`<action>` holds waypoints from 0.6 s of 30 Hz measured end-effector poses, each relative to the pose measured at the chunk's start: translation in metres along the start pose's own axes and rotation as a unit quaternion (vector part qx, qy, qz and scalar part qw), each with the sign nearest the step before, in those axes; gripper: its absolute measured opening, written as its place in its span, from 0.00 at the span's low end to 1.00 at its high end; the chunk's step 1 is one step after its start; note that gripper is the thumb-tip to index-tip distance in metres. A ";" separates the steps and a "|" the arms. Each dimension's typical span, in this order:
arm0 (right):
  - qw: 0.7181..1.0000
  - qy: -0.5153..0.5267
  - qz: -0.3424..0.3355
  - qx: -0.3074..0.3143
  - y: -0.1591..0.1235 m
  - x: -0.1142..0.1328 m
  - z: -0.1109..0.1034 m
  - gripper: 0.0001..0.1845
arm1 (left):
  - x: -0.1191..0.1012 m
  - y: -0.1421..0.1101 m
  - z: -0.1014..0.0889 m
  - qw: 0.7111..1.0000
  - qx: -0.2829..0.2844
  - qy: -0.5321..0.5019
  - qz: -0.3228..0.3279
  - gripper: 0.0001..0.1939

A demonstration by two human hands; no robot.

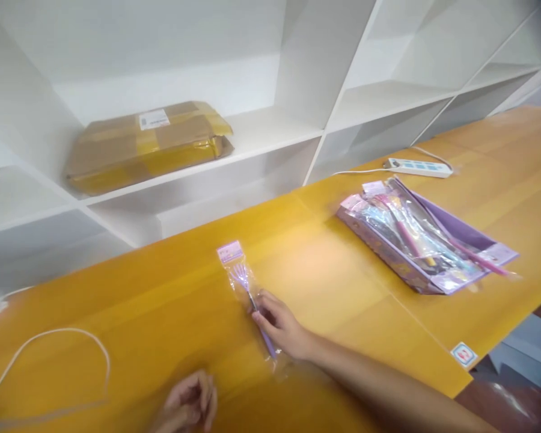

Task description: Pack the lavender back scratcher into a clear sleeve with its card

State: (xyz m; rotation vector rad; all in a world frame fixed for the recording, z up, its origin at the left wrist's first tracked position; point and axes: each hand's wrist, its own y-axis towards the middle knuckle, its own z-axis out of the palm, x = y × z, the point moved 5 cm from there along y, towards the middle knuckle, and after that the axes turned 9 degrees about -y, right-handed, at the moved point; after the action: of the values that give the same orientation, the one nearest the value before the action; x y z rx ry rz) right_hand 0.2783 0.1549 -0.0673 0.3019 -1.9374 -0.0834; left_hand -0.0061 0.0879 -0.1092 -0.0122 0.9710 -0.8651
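Held in my right hand (277, 323) is a purple back scratcher (241, 275) with a claw-shaped head, sealed in a clear plastic bag with a pink-purple header card (229, 251). My thumb and fingers close around its dark and purple handle, just above the table. At the bottom of the view, my left hand (187, 402) hovers with loosely curled fingers apart from the thumb. It appears to hold nothing and is away from the back scratcher.
On the right of the wooden table (162, 300) stands a purple open box (388, 255) of several packaged items. A white power strip (419, 167) lies behind it. A taped cardboard box (148, 147) rests on the white shelf (261, 129). A white cable (67, 329) loops at left.
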 end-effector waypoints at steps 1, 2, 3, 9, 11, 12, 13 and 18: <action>1.000 -0.001 -0.002 0.003 0.000 0.000 -0.001 0.15 | 0.004 0.003 -0.004 1.000 0.006 0.009 -0.001 0.29; 1.000 0.001 -0.003 0.004 -0.001 0.001 -0.003 0.14 | 0.008 0.005 -0.009 1.000 0.017 0.017 0.001 0.30; 1.000 0.004 -0.003 0.003 -0.001 0.001 -0.003 0.14 | 0.011 0.007 -0.013 0.999 0.031 0.023 0.007 0.31; 0.999 0.007 0.039 -0.034 -0.002 -0.007 0.007 0.16 | 0.009 0.005 -0.028 0.985 0.085 0.149 -0.007 0.33; 0.996 0.003 0.062 -0.061 -0.004 -0.009 -0.007 0.15 | 0.002 0.003 -0.026 0.978 0.093 0.181 -0.041 0.34; 0.994 -0.006 0.072 -0.081 -0.006 -0.010 -0.022 0.18 | -0.001 0.002 -0.025 0.975 0.100 0.187 -0.060 0.34; 0.992 -0.030 0.079 -0.097 -0.008 -0.010 -0.044 0.22 | -0.004 0.001 -0.023 0.973 0.110 0.187 -0.073 0.34; 0.909 -0.348 0.064 -0.219 -0.018 -0.008 -0.229 0.20 | -0.024 0.003 -0.027 0.984 0.080 0.152 -0.051 0.32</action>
State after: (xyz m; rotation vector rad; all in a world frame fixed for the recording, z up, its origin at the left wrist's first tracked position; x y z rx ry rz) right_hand 0.4950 0.1590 0.0083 -0.1908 -2.5600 -0.6017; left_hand -0.0302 0.1152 -0.1086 0.2147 1.1906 -1.0568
